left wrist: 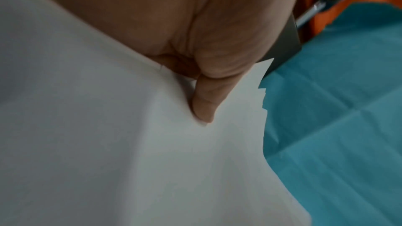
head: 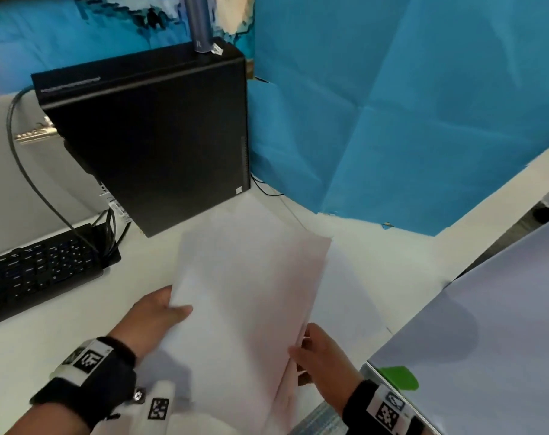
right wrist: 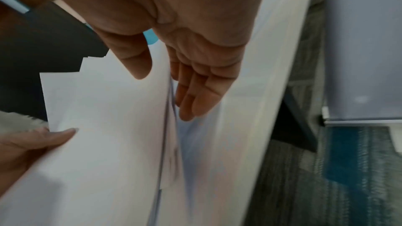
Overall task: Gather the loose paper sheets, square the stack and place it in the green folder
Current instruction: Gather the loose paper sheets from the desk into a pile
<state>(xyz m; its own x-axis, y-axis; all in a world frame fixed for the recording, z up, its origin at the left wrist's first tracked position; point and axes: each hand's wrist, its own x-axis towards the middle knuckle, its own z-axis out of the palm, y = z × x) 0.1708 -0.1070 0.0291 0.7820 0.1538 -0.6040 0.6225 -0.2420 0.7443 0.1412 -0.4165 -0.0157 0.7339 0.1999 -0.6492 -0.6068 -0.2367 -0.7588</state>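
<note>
I hold a stack of white paper sheets (head: 245, 293) with both hands, tilted above the white desk (head: 392, 246). My left hand (head: 169, 309) pinches its left edge, thumb (left wrist: 204, 106) on top and fingers hidden beneath. My right hand (head: 303, 348) grips the right edge, thumb over the sheets (right wrist: 108, 126) and fingers (right wrist: 195, 95) behind them. The far corners of the stack (left wrist: 261, 92) are staggered, not flush. A corner of the green folder (head: 398, 376) peeks out at lower right under a pale grey board (head: 486, 324). Another white sheet (head: 348, 302) seems to lie flat on the desk.
A black computer tower (head: 160, 136) stands right behind the stack, and a black keyboard (head: 38, 274) with cables (head: 31, 177) lies at the left. Creased blue cloth (head: 408, 105) hangs behind the desk. The pale grey board covers the right side.
</note>
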